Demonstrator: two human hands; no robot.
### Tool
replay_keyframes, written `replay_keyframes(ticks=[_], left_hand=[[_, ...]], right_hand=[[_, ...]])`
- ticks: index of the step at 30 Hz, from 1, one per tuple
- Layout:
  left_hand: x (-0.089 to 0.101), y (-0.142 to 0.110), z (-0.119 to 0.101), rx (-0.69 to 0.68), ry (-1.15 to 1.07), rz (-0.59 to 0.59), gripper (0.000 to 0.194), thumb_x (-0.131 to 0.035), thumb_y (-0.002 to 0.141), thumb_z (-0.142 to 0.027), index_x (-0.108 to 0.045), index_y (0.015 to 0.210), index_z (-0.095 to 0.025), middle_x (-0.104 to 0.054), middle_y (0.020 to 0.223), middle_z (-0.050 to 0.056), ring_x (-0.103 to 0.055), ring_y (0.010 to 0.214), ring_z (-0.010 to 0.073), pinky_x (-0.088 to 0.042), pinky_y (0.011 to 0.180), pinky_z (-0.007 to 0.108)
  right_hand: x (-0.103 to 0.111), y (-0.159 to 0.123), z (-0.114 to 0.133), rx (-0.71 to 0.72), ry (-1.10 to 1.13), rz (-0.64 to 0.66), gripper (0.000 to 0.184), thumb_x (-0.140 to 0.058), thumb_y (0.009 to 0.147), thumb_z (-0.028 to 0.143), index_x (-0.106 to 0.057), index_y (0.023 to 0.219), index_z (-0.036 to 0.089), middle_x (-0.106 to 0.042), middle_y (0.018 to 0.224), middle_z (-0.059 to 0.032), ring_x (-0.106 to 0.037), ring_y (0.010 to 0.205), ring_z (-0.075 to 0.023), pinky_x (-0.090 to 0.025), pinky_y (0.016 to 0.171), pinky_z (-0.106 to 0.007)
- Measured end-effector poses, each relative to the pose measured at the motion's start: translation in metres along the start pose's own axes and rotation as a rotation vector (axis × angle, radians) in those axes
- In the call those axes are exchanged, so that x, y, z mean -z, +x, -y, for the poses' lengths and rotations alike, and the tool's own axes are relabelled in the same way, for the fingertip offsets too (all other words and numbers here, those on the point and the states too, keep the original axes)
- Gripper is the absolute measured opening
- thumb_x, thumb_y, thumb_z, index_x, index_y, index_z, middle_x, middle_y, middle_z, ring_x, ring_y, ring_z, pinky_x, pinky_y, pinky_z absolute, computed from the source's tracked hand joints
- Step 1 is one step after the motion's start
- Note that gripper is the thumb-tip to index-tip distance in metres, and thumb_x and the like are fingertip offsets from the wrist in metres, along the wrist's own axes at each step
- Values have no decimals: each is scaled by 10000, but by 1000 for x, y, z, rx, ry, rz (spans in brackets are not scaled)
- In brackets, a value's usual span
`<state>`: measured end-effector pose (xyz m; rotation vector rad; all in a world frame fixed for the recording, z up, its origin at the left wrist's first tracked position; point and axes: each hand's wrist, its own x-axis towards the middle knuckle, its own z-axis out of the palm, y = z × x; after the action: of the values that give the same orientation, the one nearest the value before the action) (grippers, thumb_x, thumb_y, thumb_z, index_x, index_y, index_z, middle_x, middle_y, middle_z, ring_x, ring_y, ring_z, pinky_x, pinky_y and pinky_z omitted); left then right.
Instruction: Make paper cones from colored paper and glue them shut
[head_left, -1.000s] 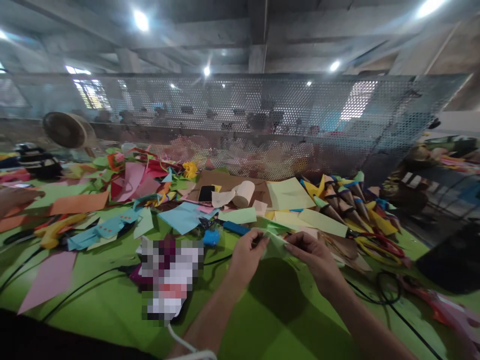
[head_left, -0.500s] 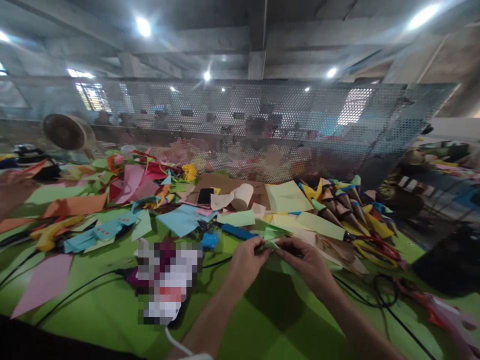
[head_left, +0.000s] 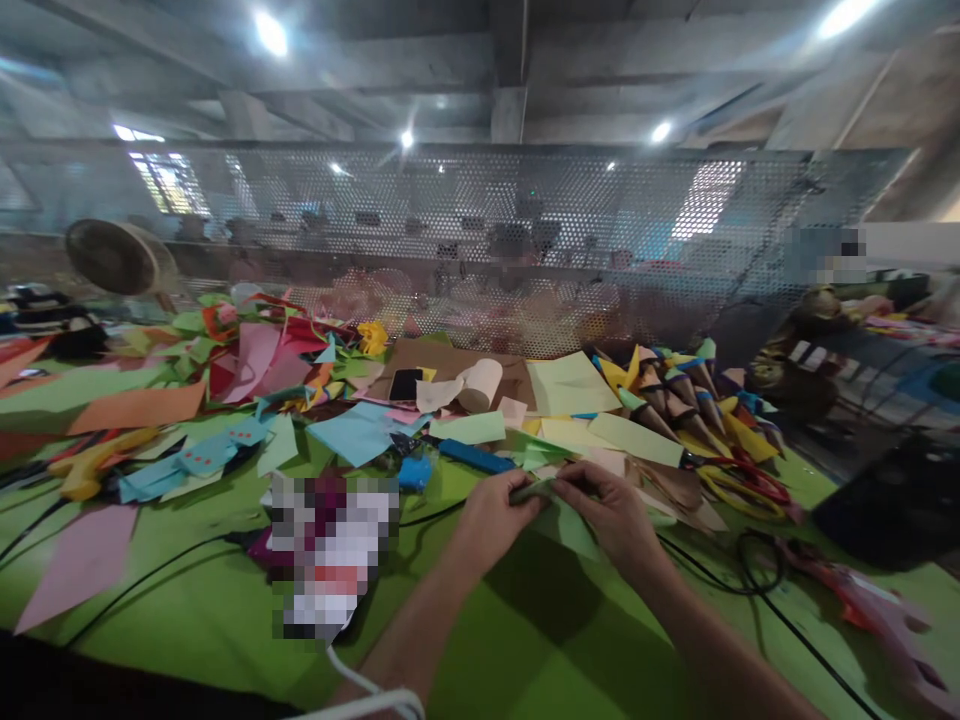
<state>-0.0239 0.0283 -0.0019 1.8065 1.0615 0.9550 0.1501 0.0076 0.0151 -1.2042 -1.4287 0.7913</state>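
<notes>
Both of my hands are raised a little over the green table (head_left: 495,650) at the middle of the head view. My left hand (head_left: 495,515) pinches one edge of a pale green sheet of paper (head_left: 568,528). Close beside it, my right hand (head_left: 604,500) grips the same edge between thumb and fingers. That edge looks rolled or folded between the fingertips, and the rest of the sheet hangs below. Just beyond my left hand lies a blue stick-like tool (head_left: 474,456), with a small blue block (head_left: 415,473) left of it.
Left lie a yellow glue gun (head_left: 94,465), a heap of coloured paper (head_left: 255,360) and a blurred-out device (head_left: 337,560) with a white cable. Right are several paper cones (head_left: 679,400), scissors with red and yellow handles (head_left: 750,488) and a pink glue gun (head_left: 862,590). A perforated screen (head_left: 465,250) stands behind.
The pale green paper's free part has turned more toward the camera and shows larger below my hands. My fingers have shifted slightly along its edge. The whole view has moved a little.
</notes>
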Motion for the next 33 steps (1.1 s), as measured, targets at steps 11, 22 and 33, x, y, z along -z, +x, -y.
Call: replay_keyframes(ticks=[11, 22, 33], left_hand=[[3, -5, -10, -23, 98, 31, 96, -616, 785, -256, -700, 816, -220, -667, 747, -3, -556, 706, 191, -321, 609, 254], [2, 3, 0, 21, -21, -134, 107, -630, 811, -268, -641, 874, -183, -651, 813, 26, -559, 744, 188, -392, 674, 269], [2, 5, -1, 8, -410, -123, 282, -664, 795, -437, -682, 816, -157, -677, 771, 28, -582, 737, 173, -437, 692, 263]], right_hand=[[4, 0, -2, -47, 14, 21, 274, -740, 744, 476, -703, 704, 207, -639, 682, -9, -548, 688, -179, -427, 654, -286], [7, 3, -1, -100, 66, 73, 368, -800, 661, 515, -722, 832, 199, -712, 767, -42, -618, 709, -205, -478, 671, -320], [2, -2, 4, -4, 12, 95, 258, -765, 701, 446, -716, 777, 205, -697, 733, -23, -607, 698, -201, -473, 660, -310]])
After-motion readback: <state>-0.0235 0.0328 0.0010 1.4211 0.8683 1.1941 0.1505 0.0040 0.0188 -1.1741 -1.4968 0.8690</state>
